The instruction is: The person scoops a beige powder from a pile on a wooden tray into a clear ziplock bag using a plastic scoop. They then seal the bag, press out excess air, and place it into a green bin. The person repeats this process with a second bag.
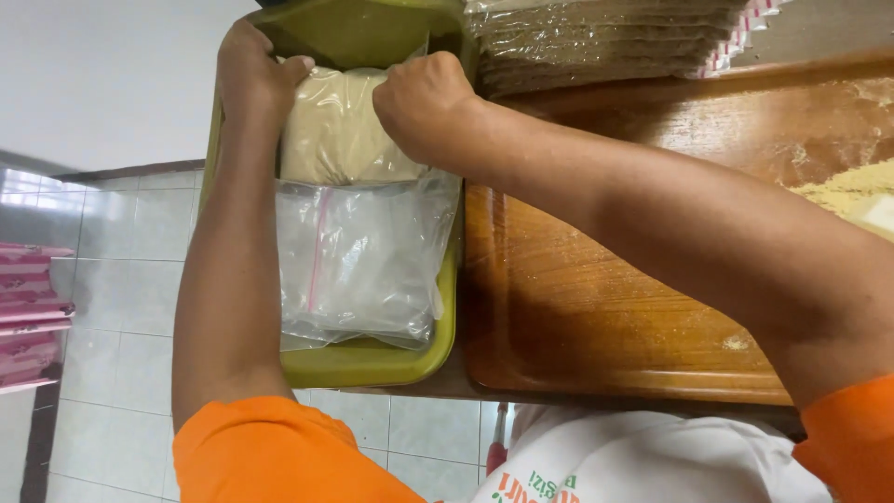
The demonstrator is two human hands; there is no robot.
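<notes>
Pale beige powder fills the clear plastic bag (337,130) I am working on; it sits plump in the far half of the olive-green plastic tray (372,365). My left hand (253,79) is curled over the bag's left top corner, thumb pressed onto the film, fingers hidden behind the tray wall. My right hand (424,98) is closed into a near fist on the bag's right top edge, knuckles up, pinching the plastic; I cannot tell how much of the film is caught inside it.

Just in front of the filled bag, touching it, lies a loose pile of empty clear zip bags (358,256) with a faint pink seal line, covering the near half of the tray.

To the right, the tray butts against a brown wooden board (577,307) dusted with powder, with a small heap of yellowish meal (852,191) at its far right edge. Beyond the board lies a flat stack of filled, sealed packets (605,37). Grey floor tiles (121,279) show on the left, beside folded pink cloth (28,312). Orange sleeves cover both upper arms.
</notes>
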